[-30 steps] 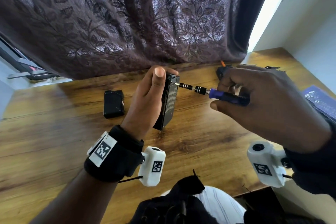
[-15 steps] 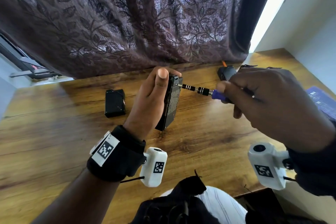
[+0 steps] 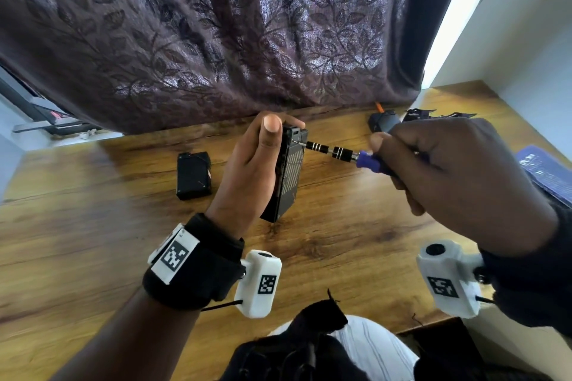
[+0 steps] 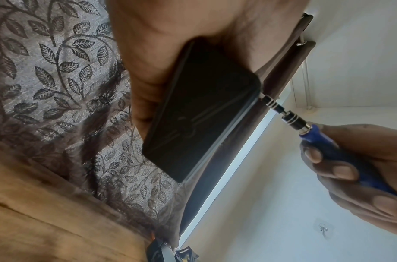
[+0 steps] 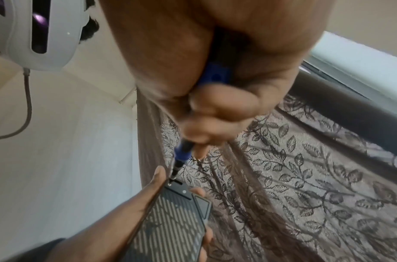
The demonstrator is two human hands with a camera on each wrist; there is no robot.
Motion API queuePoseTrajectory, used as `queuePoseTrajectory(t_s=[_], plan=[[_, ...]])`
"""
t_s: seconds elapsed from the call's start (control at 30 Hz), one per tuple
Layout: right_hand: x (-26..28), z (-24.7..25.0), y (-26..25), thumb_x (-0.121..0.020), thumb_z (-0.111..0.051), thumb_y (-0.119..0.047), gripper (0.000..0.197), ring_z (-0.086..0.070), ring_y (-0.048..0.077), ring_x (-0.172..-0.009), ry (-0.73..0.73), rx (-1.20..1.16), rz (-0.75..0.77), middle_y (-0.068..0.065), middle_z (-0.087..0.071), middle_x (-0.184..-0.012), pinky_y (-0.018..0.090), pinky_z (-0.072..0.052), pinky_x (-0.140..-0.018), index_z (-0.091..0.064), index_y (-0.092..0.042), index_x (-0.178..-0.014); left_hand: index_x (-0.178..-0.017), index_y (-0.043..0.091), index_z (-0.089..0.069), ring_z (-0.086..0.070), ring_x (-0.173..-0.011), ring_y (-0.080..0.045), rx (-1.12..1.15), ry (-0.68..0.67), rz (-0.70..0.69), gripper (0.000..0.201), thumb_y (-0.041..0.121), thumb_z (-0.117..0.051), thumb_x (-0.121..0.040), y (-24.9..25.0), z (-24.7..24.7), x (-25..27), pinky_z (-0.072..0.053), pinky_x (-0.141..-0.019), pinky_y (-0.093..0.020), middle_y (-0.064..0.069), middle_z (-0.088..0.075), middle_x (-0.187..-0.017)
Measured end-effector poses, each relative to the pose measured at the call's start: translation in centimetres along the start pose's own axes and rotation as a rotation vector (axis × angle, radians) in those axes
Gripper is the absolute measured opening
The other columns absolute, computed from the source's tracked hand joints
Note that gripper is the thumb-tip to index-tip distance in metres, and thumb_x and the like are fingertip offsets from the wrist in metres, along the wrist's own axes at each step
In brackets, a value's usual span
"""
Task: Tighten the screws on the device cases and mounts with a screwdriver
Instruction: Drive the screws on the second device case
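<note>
Device case [image 3: 291, 173] half hidden in left grip [image 3: 250, 170]; screwdriver [image 3: 346, 154] handle buried in right grip [image 3: 458, 182].

A home room: leaf-patterned curtain [image 3: 216, 40] (drawn across a window) behind a wooden table [image 3: 77, 241].

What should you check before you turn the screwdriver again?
1. Left hand holds the black case upright: ok.
2. Right hand has a grip on the blue screwdriver handle: ok.
3. Bit tip meets the case's top corner: ok.
4. Tip seated properly in the screw head: cannot tell, too small.
5. Left thumb away from the tip: not ok; in the right wrist view it lies right beside the tip.
6. Screw already tight: cannot tell.
</note>
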State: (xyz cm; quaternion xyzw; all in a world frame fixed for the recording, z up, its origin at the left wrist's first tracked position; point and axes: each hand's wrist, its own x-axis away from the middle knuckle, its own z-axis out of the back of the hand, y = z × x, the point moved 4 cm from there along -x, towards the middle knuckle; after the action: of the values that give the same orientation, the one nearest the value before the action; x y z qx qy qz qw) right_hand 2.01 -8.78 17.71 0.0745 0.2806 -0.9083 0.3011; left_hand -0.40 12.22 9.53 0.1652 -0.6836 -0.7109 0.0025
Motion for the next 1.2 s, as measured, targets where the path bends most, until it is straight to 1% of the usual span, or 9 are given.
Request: queuePoseTrajectory(t_s=[0.2,0.3,0.43,0.53,0.67,0.83,0.97,1.03,1.2], plan=[[-0.1,-0.1,-0.7,-0.068,-0.079,-0.049,0.033,-0.055,-0.014,-0.09,-0.088,0.025,0.037,-0.028,-0.057,-0.084,0.004,-0.038,-0.068,-0.061,-0.03,-0.089,-0.117,-0.001,-0.06,-0.058,-0.068,-0.012,0.038,0.009,0.027,0.053,0.041,-0.03,-0.106,-0.3,0.0,-0.1,-0.049,-0.06,-0.025,-0.009,-0.058,-0.082],[-0.1,0.0,-0.5,-0.079,-0.076,-0.045,0.02,-0.061,-0.004,-0.074,-0.01,-0.011,0.035,-0.019,-0.062,-0.072,0.01,-0.043,-0.064,-0.066,-0.027,-0.078,-0.117,-0.005,-0.059,-0.057,-0.064,-0.01,0.047,0.016,0.011,0.055,0.039,-0.029,-0.106,-0.1,0.0,-0.1,-0.049,-0.057,-0.023,-0.008,-0.057,-0.079],[-0.1,0.0,-0.3,-0.097,-0.058,-0.049,0.046,-0.057,0.012,-0.045,0.005,0.035,0.042,-0.004,-0.059,-0.05,0.032,-0.05,-0.052,-0.062,-0.022,-0.059,-0.117,-0.006,-0.06,-0.057,-0.066,-0.012,0.049,0.006,-0.001,0.055,0.038,-0.029,-0.106,0.1,0.0,-0.1,-0.048,-0.058,-0.023,-0.01,-0.058,-0.081],[-0.4,0.4,-0.6,-0.079,-0.073,-0.054,0.026,-0.06,-0.001,-0.068,-0.016,-0.017,0.01,-0.016,-0.065,-0.069,0.011,-0.04,-0.056,-0.064,-0.03,-0.08,-0.116,-0.003,-0.061,-0.057,-0.07,-0.013,0.036,0.005,0.011,0.054,0.039,-0.029,-0.106,0.0,0.0,-0.1,-0.049,-0.06,-0.024,-0.012,-0.059,-0.085],[-0.2,0.3,-0.5,-0.071,-0.081,-0.047,0.028,-0.059,-0.009,-0.088,-0.029,0.051,0.039,-0.02,-0.064,-0.078,0.006,-0.042,-0.065,-0.064,-0.03,-0.085,-0.116,-0.002,-0.061,-0.057,-0.068,-0.01,0.028,-0.01,0.016,0.053,0.04,-0.029,-0.106,0.0,-0.1,-0.2,-0.048,-0.06,-0.022,-0.007,-0.059,-0.083],[0.0,0.0,-0.5,-0.086,-0.064,-0.052,0.031,-0.063,0.007,-0.048,-0.103,-0.055,-0.024,-0.009,-0.066,-0.054,0.035,-0.054,-0.055,-0.072,-0.028,-0.068,-0.118,-0.002,-0.06,-0.057,-0.069,-0.012,0.023,-0.006,0.011,0.054,0.04,-0.029,-0.107,0.2,-0.1,-0.3,-0.049,-0.059,-0.023,-0.012,-0.057,-0.086],[0.1,-0.7,-0.4,-0.088,-0.059,-0.052,0.034,-0.061,0.006,-0.041,-0.213,-0.186,-0.096,-0.011,-0.069,-0.057,0.027,-0.051,-0.047,-0.07,-0.023,-0.075,-0.118,0.0,-0.06,-0.057,-0.07,-0.014,0.001,-0.014,0.014,0.052,0.041,-0.03,-0.107,0.3,0.0,-0.3,-0.05,-0.059,-0.027,-0.012,-0.058,-0.085],[0.0,-0.8,-0.5,-0.079,-0.07,-0.054,0.026,-0.063,0.002,-0.06,-0.165,-0.092,-0.049,-0.017,-0.068,-0.07,0.017,-0.046,-0.054,-0.063,-0.03,-0.086,-0.118,-0.001,-0.061,-0.057,-0.068,-0.012,0.007,0.002,0.016,0.053,0.041,-0.03,-0.107,0.3,0.0,-0.3,-0.05,-0.059,-0.025,-0.009,-0.058,-0.082],[0.0,-0.3,-0.3,-0.071,-0.084,-0.018,0.026,-0.056,-0.008,-0.072,-0.083,-0.031,0.024,-0.016,-0.063,-0.08,0.006,-0.038,-0.063,-0.064,-0.028,-0.085,-0.118,-0.003,-0.06,-0.058,-0.066,-0.01,0.019,0.005,0.042,0.055,0.042,-0.031,-0.105,-0.1,-0.2,-0.2,-0.049,-0.058,-0.024,-0.007,-0.058,-0.08]])
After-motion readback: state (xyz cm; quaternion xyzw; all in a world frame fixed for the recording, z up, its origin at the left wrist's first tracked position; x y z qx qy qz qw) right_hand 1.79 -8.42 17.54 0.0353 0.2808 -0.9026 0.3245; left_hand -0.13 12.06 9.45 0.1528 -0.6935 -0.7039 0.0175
